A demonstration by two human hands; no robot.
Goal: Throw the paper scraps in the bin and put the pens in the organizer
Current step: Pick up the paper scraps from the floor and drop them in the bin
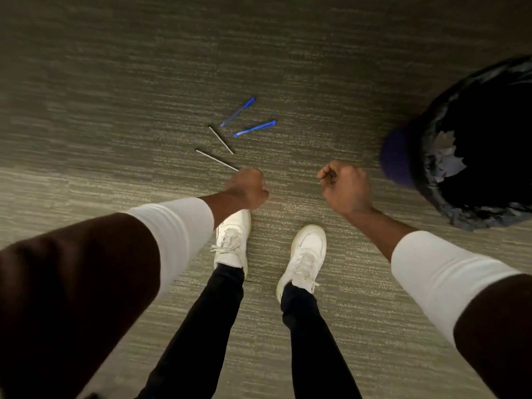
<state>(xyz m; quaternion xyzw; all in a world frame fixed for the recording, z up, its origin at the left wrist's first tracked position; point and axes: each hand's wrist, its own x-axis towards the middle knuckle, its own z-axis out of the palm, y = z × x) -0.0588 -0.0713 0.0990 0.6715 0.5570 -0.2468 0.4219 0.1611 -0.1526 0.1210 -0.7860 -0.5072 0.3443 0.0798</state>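
Two blue pens (238, 112) (255, 128) and two thin grey pens (221, 139) (216, 159) lie on the carpet ahead of my feet. My left hand (247, 188) is a closed fist just right of the nearer grey pen's tip, with nothing visible in it. My right hand (344, 187) is also curled shut; a small pale bit shows at its fingers, too small to identify. The bin (431, 156), lined with a dark bag, stands at the right with torn paper scraps (449, 162) inside. No organizer is in view.
I stand on grey-green striped carpet (115, 110), my white shoes (305, 254) below my hands. The bin's purple side (395, 158) faces my right hand. Open carpet stretches to the left and far side.
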